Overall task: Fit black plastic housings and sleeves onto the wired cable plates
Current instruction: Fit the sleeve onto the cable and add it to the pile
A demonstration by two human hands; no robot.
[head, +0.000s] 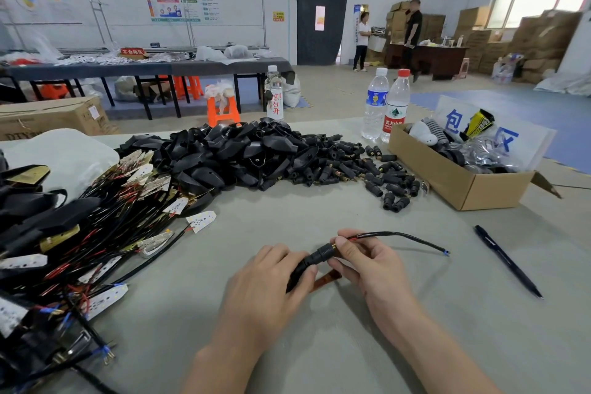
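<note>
My left hand (271,278) grips a black housing (295,275) low over the grey table. A ribbed black sleeve (321,254) with a brass tip sticks out of the housing toward my right hand (364,261). My right hand pinches the black cable (403,237) just past the sleeve. The cable trails right and ends in a blue tip. An orange-brown plate edge (326,280) shows under my hands. A heap of black housings (230,153) lies at the back, loose sleeves (367,176) to its right, and wired plates (105,224) at the left.
A black pen (508,261) lies at the right. An open cardboard box (460,182) of parts stands at the back right, with three water bottles (375,105) behind the heap. Two people stand far off by a desk.
</note>
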